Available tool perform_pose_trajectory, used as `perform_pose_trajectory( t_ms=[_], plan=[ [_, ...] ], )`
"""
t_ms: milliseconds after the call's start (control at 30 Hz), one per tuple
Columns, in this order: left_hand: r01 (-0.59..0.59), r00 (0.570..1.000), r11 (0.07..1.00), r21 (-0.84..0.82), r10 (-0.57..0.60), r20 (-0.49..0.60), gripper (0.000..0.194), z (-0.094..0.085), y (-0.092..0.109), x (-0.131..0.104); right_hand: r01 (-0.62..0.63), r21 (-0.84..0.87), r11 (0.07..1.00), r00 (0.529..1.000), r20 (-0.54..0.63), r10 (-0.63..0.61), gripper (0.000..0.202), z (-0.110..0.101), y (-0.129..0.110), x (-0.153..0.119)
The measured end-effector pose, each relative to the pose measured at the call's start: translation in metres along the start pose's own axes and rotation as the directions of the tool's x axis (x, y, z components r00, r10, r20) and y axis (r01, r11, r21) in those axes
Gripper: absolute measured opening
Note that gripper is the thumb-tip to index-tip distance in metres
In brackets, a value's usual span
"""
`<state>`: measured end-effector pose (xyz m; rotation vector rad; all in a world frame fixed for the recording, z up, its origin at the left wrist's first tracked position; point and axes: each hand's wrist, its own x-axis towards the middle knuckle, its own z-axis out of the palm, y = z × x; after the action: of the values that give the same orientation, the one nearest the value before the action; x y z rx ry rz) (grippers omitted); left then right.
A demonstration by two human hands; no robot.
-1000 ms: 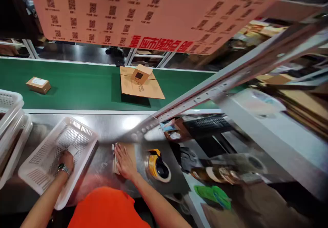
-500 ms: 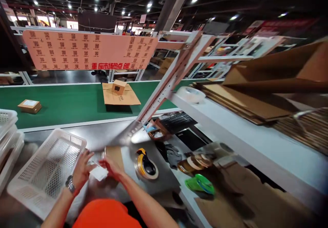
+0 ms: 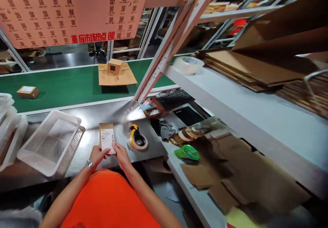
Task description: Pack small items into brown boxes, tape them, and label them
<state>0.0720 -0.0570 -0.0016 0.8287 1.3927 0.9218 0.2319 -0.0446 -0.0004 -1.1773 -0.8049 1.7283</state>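
A white printed shipping label lies over the top of a small brown cardboard box on the metal bench. My left hand, with a watch at the wrist, pinches the label's lower left corner. At its lower right edge my right hand holds it between thumb and fingers. Whether the label's upper part is stuck to the box, I cannot tell. A tape dispenser with a yellow and black handle rests to the right of the box. Left of my hands stands a white perforated plastic basket.
Stacked white baskets stand at the far left. Beyond the bench runs a green conveyor belt carrying a small carton and a box on flat cardboard. A slanted post and a white shelf rise at right.
Both hands have come together with the label, now flat and upright over the box instead of tilted beside the basket. My view has tipped downward.
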Motion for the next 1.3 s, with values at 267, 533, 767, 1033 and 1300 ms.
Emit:
perform_pose_trajectory(
  t_ms=[267,533,767,1033,1300],
  plan=[
    [0.076,0.988,0.987,-0.142,-0.094,-0.124,0.035,0.035,-0.006,-0.02,-0.125,0.089,0.988,0.992,0.037,0.122,0.062,-0.047,0.008,-0.043],
    [0.131,0.97,0.976,-0.176,-0.163,-0.181,0.03,0.058,-0.019,-0.04,-0.169,0.11,0.98,0.984,0.071,0.162,0.057,-0.07,0.013,-0.056],
    [0.123,0.972,0.979,-0.161,-0.152,-0.178,0.039,0.069,-0.023,-0.053,-0.13,0.006,0.991,0.989,0.075,0.13,0.067,-0.084,0.011,-0.063],
    [0.099,0.978,0.982,0.16,-0.066,-0.2,0.047,0.076,-0.043,-0.054,-0.064,-0.098,0.993,0.998,-0.022,0.062,0.07,-0.097,0.017,-0.068],
    [-0.463,0.884,0.821,0.335,0.455,0.109,0.032,0.084,-0.05,-0.072,-0.057,-0.04,0.998,0.998,-0.014,0.056,0.073,-0.109,0.018,-0.08]
  ],
)
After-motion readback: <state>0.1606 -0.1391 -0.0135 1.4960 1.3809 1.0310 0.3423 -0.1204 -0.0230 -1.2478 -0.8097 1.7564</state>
